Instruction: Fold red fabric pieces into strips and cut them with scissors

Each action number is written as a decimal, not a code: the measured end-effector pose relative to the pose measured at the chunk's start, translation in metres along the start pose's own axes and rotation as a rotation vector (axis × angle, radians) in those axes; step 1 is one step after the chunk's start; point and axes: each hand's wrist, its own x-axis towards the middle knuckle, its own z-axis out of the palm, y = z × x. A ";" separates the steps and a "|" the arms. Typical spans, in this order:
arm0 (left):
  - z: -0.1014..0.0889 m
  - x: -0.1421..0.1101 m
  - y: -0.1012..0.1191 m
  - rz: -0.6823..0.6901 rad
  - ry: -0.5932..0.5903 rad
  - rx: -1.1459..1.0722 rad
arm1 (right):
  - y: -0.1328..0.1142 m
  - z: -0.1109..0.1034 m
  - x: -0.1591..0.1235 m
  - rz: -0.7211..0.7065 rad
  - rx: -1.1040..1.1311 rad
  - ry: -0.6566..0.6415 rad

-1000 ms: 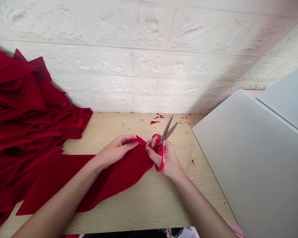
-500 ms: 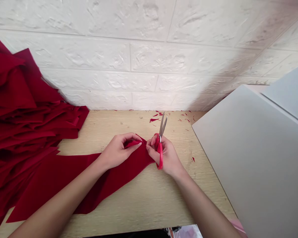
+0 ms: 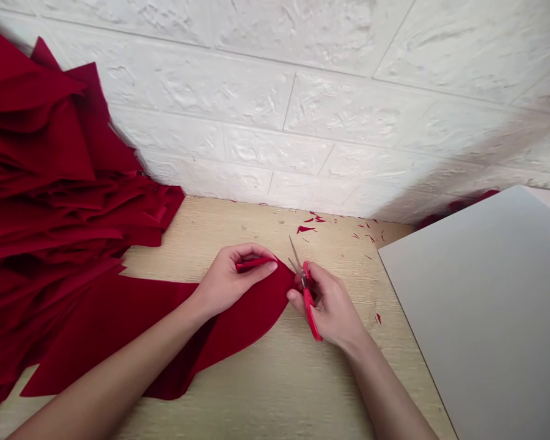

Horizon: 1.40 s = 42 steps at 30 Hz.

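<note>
A long piece of dark red fabric (image 3: 242, 324) stretches across the table from the left toward the middle. My left hand (image 3: 231, 275) pinches its upper edge between thumb and fingers, with a fold of the cloth showing in the grip. Just right of the fabric's tip, my right hand (image 3: 332, 302) is wrapped round the red handles of a pair of scissors (image 3: 310, 305). The metal blades are slightly apart and point up and to the left, close to the tip. Whether the right fingertips touch the cloth, I cannot tell.
A tall heap of red fabric pieces (image 3: 50, 201) fills the left side against the white brick-patterned wall (image 3: 256, 98). Small red scraps (image 3: 306, 229) lie near the wall on the wooden table (image 3: 275, 397). A large pale panel (image 3: 481, 293) stands on the right.
The view has shifted and tilted. My right hand has drawn slightly away from the fabric's tip, and the scissors have turned from nearly upright to leaning left, their blades a little wider apart.
</note>
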 end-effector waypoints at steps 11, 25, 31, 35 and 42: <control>0.004 -0.007 0.005 0.141 -0.029 0.055 | -0.014 0.001 -0.004 -0.070 -0.197 0.037; 0.006 -0.007 -0.002 0.071 -0.032 -0.040 | -0.015 0.004 -0.004 -0.044 -0.118 0.021; 0.005 -0.007 -0.004 0.068 -0.036 -0.073 | -0.014 0.005 -0.004 -0.031 -0.111 0.023; 0.005 -0.008 -0.005 0.069 -0.029 -0.093 | -0.014 0.006 -0.004 -0.017 -0.123 0.038; 0.007 -0.007 -0.005 0.015 -0.038 -0.143 | -0.014 0.008 -0.006 -0.009 -0.164 0.064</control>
